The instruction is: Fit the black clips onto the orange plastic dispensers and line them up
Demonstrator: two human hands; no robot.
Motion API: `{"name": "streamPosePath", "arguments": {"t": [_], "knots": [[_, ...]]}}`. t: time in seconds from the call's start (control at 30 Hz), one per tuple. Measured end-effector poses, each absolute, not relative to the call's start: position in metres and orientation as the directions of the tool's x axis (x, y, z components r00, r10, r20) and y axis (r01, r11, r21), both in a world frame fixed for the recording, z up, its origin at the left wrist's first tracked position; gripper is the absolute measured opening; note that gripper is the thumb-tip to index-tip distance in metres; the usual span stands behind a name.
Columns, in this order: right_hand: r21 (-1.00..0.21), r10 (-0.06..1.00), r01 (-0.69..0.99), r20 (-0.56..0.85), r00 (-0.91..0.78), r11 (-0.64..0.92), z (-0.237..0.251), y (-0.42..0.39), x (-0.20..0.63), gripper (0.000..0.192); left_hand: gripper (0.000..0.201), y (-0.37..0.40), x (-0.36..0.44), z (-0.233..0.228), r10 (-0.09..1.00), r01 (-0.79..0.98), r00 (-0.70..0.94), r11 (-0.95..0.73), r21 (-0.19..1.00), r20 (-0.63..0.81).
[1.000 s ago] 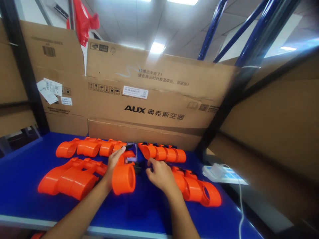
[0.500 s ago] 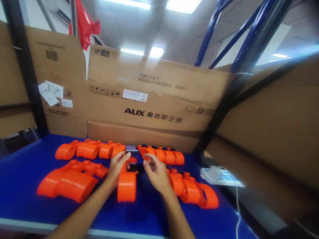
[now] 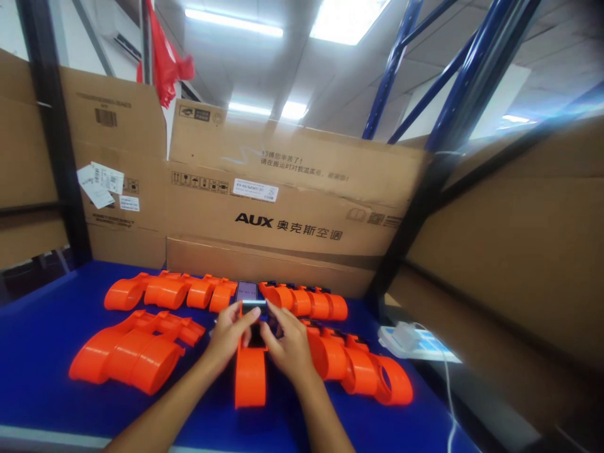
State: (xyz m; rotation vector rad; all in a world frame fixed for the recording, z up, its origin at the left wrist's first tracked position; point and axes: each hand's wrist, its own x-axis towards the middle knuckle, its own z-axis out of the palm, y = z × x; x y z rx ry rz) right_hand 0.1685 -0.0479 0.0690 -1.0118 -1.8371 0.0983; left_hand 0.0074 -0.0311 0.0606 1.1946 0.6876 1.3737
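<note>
In the middle of the table, my left hand (image 3: 229,336) is closed on an orange plastic part (image 3: 250,379) with a wide ring at its near end. Its thumb presses on a small dark block (image 3: 255,311) with a pale, ridged far edge. My right hand (image 3: 291,343) pinches the same block from the right, fingers bent around its side. How block and orange part join is hidden by my fingers. Just beyond them lies a phone-like device (image 3: 246,290) with a lit screen.
Orange ring parts stand in rows at back left (image 3: 165,290) and front left (image 3: 127,352). More, with black pieces on them, stand at back right (image 3: 311,302) and front right (image 3: 361,368). A cardboard wall (image 3: 283,207) closes the back; a power strip (image 3: 425,343) lies right.
My right hand has moved in from being apart with loose fingers and now grips the dark block. The orange part has shifted slightly right and nearer. The view has tilted up a little.
</note>
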Motion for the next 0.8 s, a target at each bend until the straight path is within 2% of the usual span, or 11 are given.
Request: {"name": "streamPosePath", "arguments": {"t": [0.23,0.37,0.57,0.8], "knots": [[-0.294,0.562,0.634,0.781,-0.272,0.715,0.065,-0.043,0.171,0.045,0.034,-0.028,0.006,0.056,0.946,-0.317,0.158,-0.222,0.922,0.282],[-0.275,0.549,0.636,0.787,-0.283,0.722,0.063,-0.042,0.172,0.047,0.034,-0.028,0.005,0.056,0.947,-0.327,0.163,-0.214,0.921,0.278],[-0.272,0.561,0.631,0.765,-0.317,0.727,0.071,-0.045,0.175,0.049,0.035,-0.028,0.006,0.057,0.974,-0.436,0.099,-0.143,0.889,0.205],[-0.140,0.486,0.664,0.792,-0.370,0.734,0.074,-0.045,0.174,0.052,0.038,-0.026,0.007,0.057,0.983,-0.475,0.059,-0.127,0.871,0.175]]}}
